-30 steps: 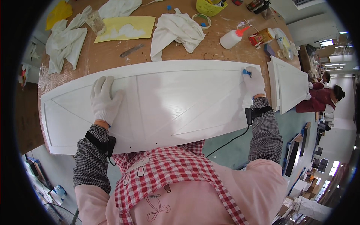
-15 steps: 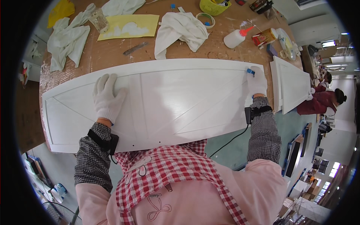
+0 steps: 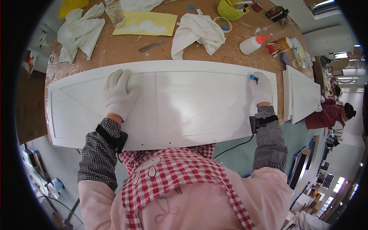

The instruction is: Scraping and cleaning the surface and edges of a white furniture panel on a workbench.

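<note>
A long white panel (image 3: 214, 92) with raised frame strips and thin diagonal lines lies across the table in front of me. My left hand (image 3: 120, 94), in a white knit glove, rests flat on its left half with the fingers stretched out. At the panel's right end, my gloved right hand (image 3: 262, 88) is closed around a small blue piece (image 3: 253, 78). Only the tip of that piece shows, so its kind is unclear. It sits close to the right frame strip.
Beyond the panel lie white cloths (image 3: 197, 34), a yellow sheet (image 3: 143, 23), a flat scraper-like strip (image 3: 151, 46) and a white bottle with red nozzle (image 3: 251, 45). A can (image 3: 279, 46) and yellow-green basket (image 3: 232, 9) stand farther right. More white panels (image 3: 304, 94) and a co-worker (image 3: 329, 113) are at right.
My right hand has moved a little left and nearer to me along the panel, still holding the blue piece. My left hand keeps its place on the panel; the whole view has shifted slightly.
</note>
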A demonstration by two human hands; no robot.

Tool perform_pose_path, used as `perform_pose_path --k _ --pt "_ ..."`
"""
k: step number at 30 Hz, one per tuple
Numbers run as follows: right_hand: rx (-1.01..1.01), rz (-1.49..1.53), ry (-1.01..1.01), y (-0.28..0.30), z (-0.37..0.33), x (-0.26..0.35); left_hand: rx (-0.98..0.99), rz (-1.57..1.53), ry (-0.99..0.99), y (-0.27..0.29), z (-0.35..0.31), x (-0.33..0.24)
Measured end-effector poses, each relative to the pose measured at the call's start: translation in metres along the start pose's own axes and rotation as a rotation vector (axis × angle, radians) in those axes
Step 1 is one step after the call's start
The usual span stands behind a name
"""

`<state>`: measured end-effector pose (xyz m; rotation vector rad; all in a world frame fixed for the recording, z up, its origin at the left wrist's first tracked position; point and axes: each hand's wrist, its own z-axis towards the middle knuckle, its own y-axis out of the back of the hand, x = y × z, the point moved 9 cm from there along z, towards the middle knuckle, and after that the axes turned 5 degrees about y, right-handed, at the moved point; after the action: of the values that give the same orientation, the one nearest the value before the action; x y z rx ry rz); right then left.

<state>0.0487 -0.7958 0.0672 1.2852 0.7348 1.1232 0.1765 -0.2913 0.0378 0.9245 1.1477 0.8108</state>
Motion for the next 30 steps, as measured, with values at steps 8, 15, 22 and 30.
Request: perform_pose_path --k 8,15,22,30 --pt "0.111 0.213 0.361 -0.030 -0.005 0.180 0.041 -0.022 0.017 0.002 0.001 0.002" --pt "0.246 0.306 0.578 -0.061 -0.002 0.315 0.034 -0.029 0.008 0.002 0.001 -0.003" --pt "0.250 0.242 0.603 -0.060 -0.004 0.317 0.026 -0.068 -0.010 0.005 0.001 -0.002" --pt "0.083 -0.083 0.133 -0.008 -0.001 0.103 -0.016 -0.078 -0.005 0.008 -0.001 -0.001"
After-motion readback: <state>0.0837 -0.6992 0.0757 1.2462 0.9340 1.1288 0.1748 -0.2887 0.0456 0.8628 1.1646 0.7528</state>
